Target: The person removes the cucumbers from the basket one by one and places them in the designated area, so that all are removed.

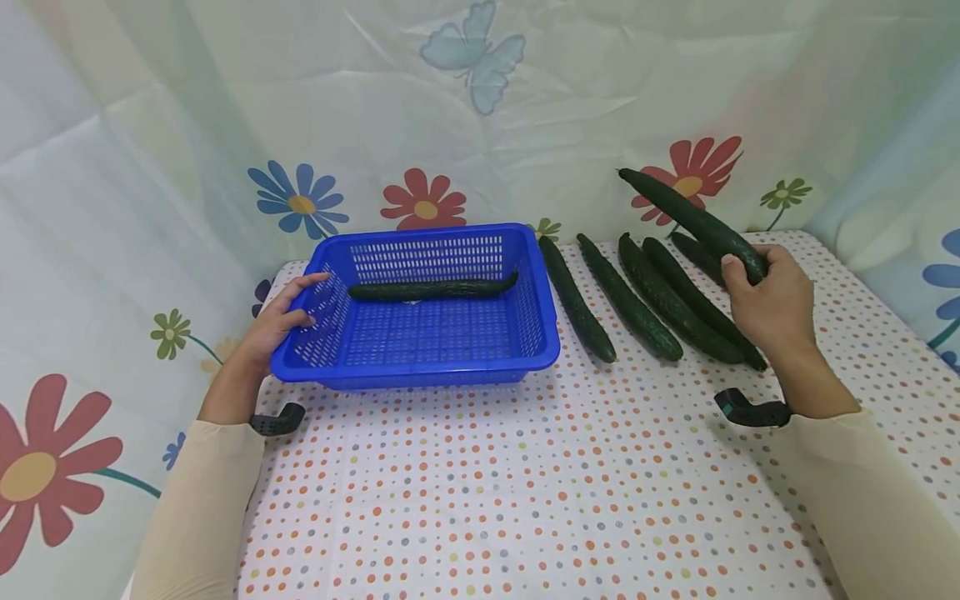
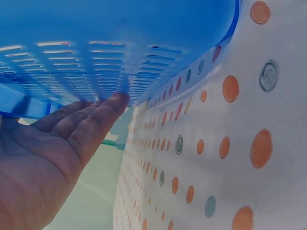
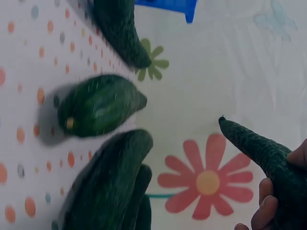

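Observation:
My right hand [image 1: 776, 292] grips a long dark green cucumber [image 1: 697, 212] by its near end. It is raised above the table, its far tip angled up and to the left. A blue plastic basket [image 1: 420, 367] with slotted walls is at the left, and my left hand [image 1: 281, 325] holds its left rim. In the left wrist view, straight fingers [image 2: 91, 122] lie along the outside of the slotted wall. One cucumber [image 1: 435, 290] lies crosswise inside the basket, near its back wall. The right wrist view shows curled fingers [image 3: 266, 203] around the held cucumber.
Several cucumbers lie slanted side by side right of the basket, the nearest cucumber [image 1: 576, 300] close to its right wall. Another cucumber [image 1: 693, 257] is partly hidden behind the held one. A dotted cloth [image 1: 480, 483] covers the table; a flowered curtain [image 1: 555, 125] hangs behind.

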{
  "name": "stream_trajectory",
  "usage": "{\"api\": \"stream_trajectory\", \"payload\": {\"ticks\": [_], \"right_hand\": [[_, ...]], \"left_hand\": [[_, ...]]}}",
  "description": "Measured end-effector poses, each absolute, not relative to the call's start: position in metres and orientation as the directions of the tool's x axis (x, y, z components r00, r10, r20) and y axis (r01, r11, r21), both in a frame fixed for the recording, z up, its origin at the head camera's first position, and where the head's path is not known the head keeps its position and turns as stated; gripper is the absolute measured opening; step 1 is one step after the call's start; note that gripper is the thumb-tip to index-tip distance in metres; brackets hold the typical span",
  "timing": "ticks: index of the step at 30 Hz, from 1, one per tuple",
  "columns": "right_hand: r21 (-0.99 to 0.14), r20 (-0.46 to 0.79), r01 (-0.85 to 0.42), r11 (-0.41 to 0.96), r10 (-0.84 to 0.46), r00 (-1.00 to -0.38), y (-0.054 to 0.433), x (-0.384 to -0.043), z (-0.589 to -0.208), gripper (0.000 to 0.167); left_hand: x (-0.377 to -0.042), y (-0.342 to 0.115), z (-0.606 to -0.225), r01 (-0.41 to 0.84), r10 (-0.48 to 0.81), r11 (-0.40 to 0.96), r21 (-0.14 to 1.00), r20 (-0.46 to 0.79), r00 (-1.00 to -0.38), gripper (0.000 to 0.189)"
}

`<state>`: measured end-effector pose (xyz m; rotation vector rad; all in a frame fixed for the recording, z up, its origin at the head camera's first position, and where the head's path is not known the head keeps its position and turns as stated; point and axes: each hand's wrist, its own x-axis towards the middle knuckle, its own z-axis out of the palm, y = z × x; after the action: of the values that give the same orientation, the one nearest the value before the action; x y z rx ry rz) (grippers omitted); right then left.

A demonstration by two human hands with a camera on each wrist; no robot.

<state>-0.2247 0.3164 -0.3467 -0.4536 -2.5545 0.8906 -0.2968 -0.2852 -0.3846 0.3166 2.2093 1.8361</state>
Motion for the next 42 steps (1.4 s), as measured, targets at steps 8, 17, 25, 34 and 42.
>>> {"api": "stream_trajectory", "payload": {"ticks": [8, 17, 25, 34, 42], "right_hand": [[-0.624, 0.182, 0.225, 0.748, 0.419, -0.889, 0.339, -0.228, -0.355, 0.069], [-0.571, 0.132, 0.274, 0.774, 0.416, -0.900, 0.357, -0.231, -0.367, 0.071], [-0.518, 0.079, 0.296, 0.803, 0.389, -0.918, 0.368, -0.231, -0.375, 0.071], [-0.407, 0.013, 0.279, 0.870, 0.311, -0.950, 0.377, -0.228, -0.380, 0.074], [-0.279, -0.057, 0.232, 0.932, 0.225, -0.973, 0.379, -0.227, -0.380, 0.070]], "left_hand": [[-0.296, -0.285, -0.384, 0.012, 0.325, 0.189, 0.982, -0.051, -0.944, 0.065], [-0.296, -0.285, -0.385, 0.018, 0.329, 0.185, 0.983, -0.045, -0.943, 0.066], [-0.296, -0.285, -0.385, 0.021, 0.330, 0.184, 0.983, -0.041, -0.943, 0.066], [-0.296, -0.284, -0.384, 0.016, 0.335, 0.185, 0.983, -0.048, -0.941, 0.066], [-0.296, -0.285, -0.385, 0.014, 0.334, 0.182, 0.983, -0.048, -0.941, 0.066]]}}
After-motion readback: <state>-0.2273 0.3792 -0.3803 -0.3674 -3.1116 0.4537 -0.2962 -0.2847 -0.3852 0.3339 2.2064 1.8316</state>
